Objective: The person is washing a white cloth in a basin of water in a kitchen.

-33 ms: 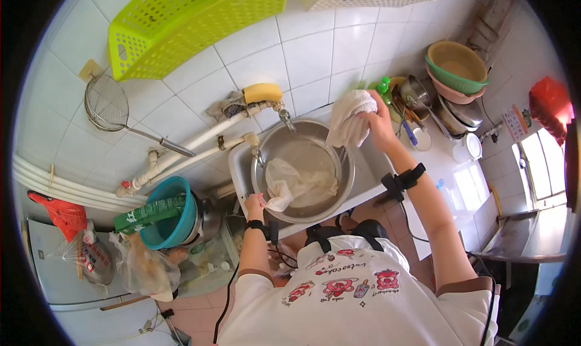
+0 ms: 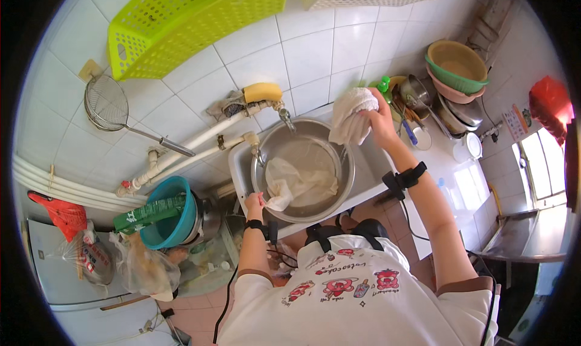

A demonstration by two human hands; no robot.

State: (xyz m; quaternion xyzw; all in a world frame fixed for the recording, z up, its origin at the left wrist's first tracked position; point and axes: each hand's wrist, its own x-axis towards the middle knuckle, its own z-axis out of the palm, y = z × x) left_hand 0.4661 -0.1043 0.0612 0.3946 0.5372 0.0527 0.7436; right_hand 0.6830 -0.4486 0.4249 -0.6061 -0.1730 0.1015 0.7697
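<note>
A round metal basin (image 2: 344,191) holding water sits in the white sink (image 2: 370,167). In the water lies a thin, pale, wet cloth (image 2: 311,184), and one end of it reaches up to the basin's near left rim. My left hand (image 2: 255,204) is closed on that end. Above the basin's right side, my right hand (image 2: 380,125) grips a bunched white towel (image 2: 351,113), lifted clear of the water. Thin streaks, which look like water, run down below the towel. Two taps, one metal tap (image 2: 285,117) among them, stand at the basin's far left.
A teal bucket (image 2: 189,222) with a green package stands left of the sink. Stacked colanders (image 2: 457,64), pots and a green-capped bottle fill the right back corner. A wire strainer (image 2: 107,104) hangs on the tiles, below a lime-green basket (image 2: 193,28).
My right hand and the towel have shifted very slightly, with the towel's folds hanging a little differently. My left hand and the cloth in the basin look the same.
</note>
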